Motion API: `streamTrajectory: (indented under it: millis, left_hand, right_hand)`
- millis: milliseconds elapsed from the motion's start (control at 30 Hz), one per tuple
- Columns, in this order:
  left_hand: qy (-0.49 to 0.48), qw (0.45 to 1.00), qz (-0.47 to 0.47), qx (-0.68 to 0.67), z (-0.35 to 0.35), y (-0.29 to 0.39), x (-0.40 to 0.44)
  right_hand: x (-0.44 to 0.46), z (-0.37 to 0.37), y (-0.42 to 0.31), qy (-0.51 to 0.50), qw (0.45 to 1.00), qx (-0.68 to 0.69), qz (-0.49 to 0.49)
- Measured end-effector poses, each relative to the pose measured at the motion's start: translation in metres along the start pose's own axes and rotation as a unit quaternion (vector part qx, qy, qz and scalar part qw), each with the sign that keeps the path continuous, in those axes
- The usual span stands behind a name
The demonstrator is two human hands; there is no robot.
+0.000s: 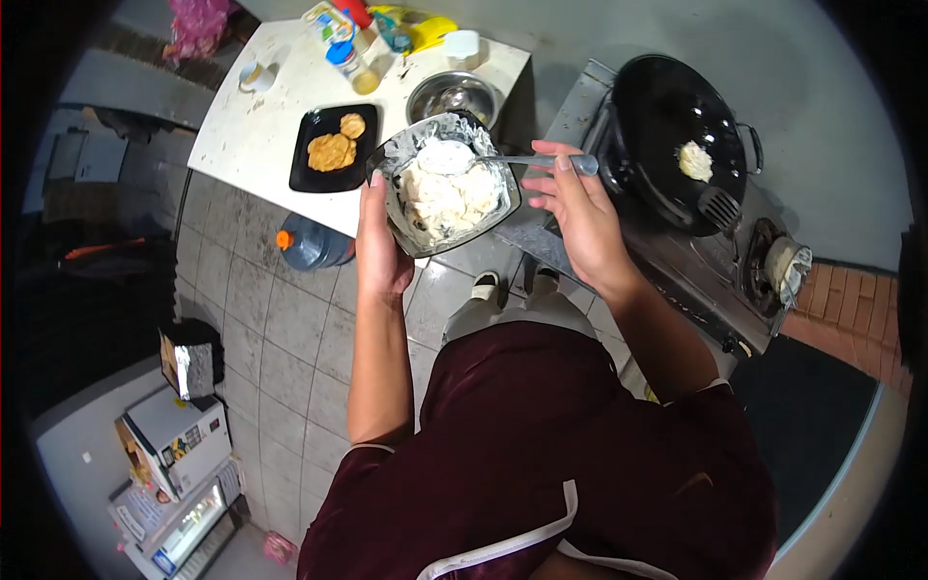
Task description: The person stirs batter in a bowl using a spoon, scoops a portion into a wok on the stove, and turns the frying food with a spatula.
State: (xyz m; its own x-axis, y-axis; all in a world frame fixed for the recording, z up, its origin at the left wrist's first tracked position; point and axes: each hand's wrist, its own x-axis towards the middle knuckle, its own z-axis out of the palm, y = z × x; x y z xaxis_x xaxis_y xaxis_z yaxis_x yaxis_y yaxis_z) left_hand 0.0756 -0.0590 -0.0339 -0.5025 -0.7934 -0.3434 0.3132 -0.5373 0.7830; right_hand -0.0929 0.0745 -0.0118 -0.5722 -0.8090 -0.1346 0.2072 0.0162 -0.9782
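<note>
My left hand [380, 249] grips the left side of a dark square bowl [510, 201], its thumb up along the rim. Thick, lumpy white batter [445, 203] fills the bowl and smears its inner walls. A metal spoon [522, 160] lies across the right rim, its head coated in white inside the bowl. Its handle rests between the thumb and fingers of my right hand [588, 222], beside the bowl. On the right, one pale dollop of batter [694, 162] sits in a large black pan [667, 106]. A slotted spatula [720, 208] leans over the pan's near edge.
A white table [232, 145] bears a black plate [304, 179] with browned fritters [332, 152], a metal bowl [452, 89], a blue-lidded jar [353, 68] and a mug [255, 77]. The pan stands on a stove [667, 261]. A large water bottle [314, 248] lies below the table.
</note>
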Motion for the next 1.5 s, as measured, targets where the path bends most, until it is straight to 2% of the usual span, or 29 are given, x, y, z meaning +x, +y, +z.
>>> streamTrajectory:
  millis: [100,233,367,467,600,667,700,800,867,933,967,1067,1133,1200,1267,1300,1333,1367,1400,1467,1500]
  left_hand:
    - [0.034,0.999,-0.004,0.005,-0.038,-0.008,0.005]
    - [0.061,0.998,-0.003,0.003,-0.064,-0.018,-0.001]
    - [0.068,0.998,0.000,0.008,-0.092,-0.036,0.009]
    - [0.052,0.999,0.012,0.000,-0.100,-0.058,0.007]
    - [0.046,0.998,-0.037,-0.035,-0.126,-0.088,0.025]
    - [0.062,0.998,-0.021,-0.009,-0.118,-0.112,0.022]
    - [0.090,0.992,-0.064,0.055,-0.124,-0.113,0.026]
    - [0.106,0.983,-0.094,0.114,-0.134,-0.128,0.039]
    - [0.083,0.989,-0.083,0.089,-0.144,-0.141,0.048]
    - [0.078,0.980,-0.041,0.179,-0.141,-0.153,0.047]
    - [0.077,0.980,-0.041,0.179,-0.139,-0.152,0.048]
    - [0.107,0.986,-0.081,0.098,-0.131,-0.151,0.047]
    - [0.043,0.996,-0.063,0.055,-0.130,-0.153,0.041]
    - [0.050,0.996,-0.037,0.063,-0.155,-0.171,0.051]
    - [0.087,0.988,-0.038,0.121,-0.147,-0.157,0.046]
    - [0.169,0.959,-0.055,0.219,-0.137,-0.144,0.037]
    - [0.225,0.940,-0.018,0.255,-0.131,-0.136,0.036]
    - [0.229,0.940,0.012,0.251,-0.119,-0.128,0.034]
    - [0.234,0.938,0.039,0.251,-0.109,-0.116,0.032]
    - [0.190,0.952,0.080,0.228,-0.087,-0.097,0.030]
    - [0.154,0.966,0.088,0.186,-0.079,-0.095,0.034]
  right_hand:
    - [0.005,0.029,0.025,0.008,0.989,0.139,0.054]
    - [0.011,0.046,0.050,-0.028,0.997,0.052,0.054]
    - [0.028,0.061,0.084,-0.028,0.985,0.122,0.117]
    - [0.029,0.052,0.115,-0.040,0.982,0.108,0.147]
    - [0.041,0.051,0.159,-0.045,0.986,0.078,0.141]
    - [0.036,0.033,0.166,-0.040,0.988,0.037,0.148]
    - [0.038,0.032,0.173,-0.030,0.986,0.014,0.162]
    - [0.042,0.029,0.191,-0.013,0.987,0.034,0.157]
    - [0.050,0.025,0.206,-0.017,0.987,0.019,0.156]
    - [0.045,0.014,0.212,-0.022,0.990,-0.002,0.143]
    - [0.046,0.014,0.215,-0.016,0.988,0.003,0.152]
    - [0.047,0.016,0.220,0.007,0.986,-0.015,0.165]
    - [0.043,0.012,0.217,0.023,0.985,-0.041,0.164]
    - [0.040,0.013,0.210,0.020,0.977,-0.067,0.200]
    - [0.040,-0.004,0.223,0.017,0.978,-0.042,0.204]
    - [0.038,-0.014,0.226,-0.020,0.960,-0.158,0.229]
    - [0.035,-0.021,0.223,-0.053,0.927,-0.271,0.254]
    - [0.015,-0.018,0.172,-0.068,0.929,-0.241,0.272]
    - [0.001,-0.023,0.155,-0.054,0.933,-0.237,0.266]
    - [-0.022,-0.043,0.125,-0.182,0.934,-0.177,0.250]
    - [-0.033,-0.054,0.105,-0.168,0.939,-0.173,0.243]
